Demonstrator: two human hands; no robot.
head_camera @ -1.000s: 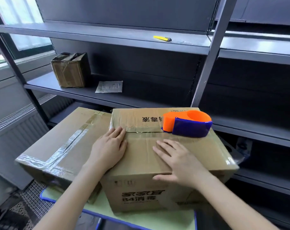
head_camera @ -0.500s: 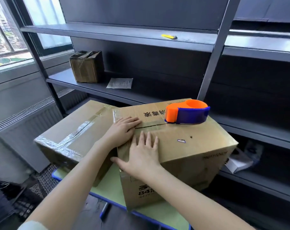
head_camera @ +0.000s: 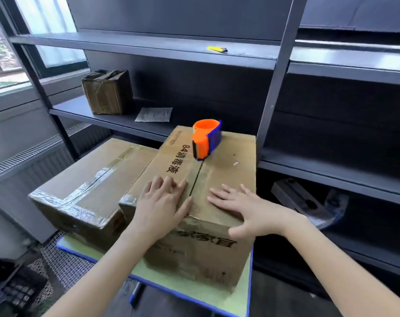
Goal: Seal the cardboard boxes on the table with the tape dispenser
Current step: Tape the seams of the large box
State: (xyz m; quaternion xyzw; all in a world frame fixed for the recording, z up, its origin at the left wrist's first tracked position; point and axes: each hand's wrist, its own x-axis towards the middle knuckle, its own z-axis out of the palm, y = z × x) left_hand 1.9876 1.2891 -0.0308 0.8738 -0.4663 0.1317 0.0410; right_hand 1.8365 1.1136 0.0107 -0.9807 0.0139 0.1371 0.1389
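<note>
While pressing flat on the top of the printed cardboard box [head_camera: 226,175], open and holding nothing: left grip [head_camera: 164,202] just left of the centre seam [head_camera: 195,179], right grip [head_camera: 247,209] just right of it, fingers straight. Straight ahead, past both sets of fingertips, at the far end of that seam: orange-and-blue tape dispenser [head_camera: 206,139], resting on the box, long axis along the seam, mouth towards the person. Judged about equally reachable, left grip a shade nearer. Close beside on the green tabletop [head_camera: 194,291]: a second cardboard box [head_camera: 91,186], already taped. Hidden under the dispenser: the seam's far end. Not discernible: any tape roll inside, or tape on the seam itself. Blurred: the near face's print.
</note>
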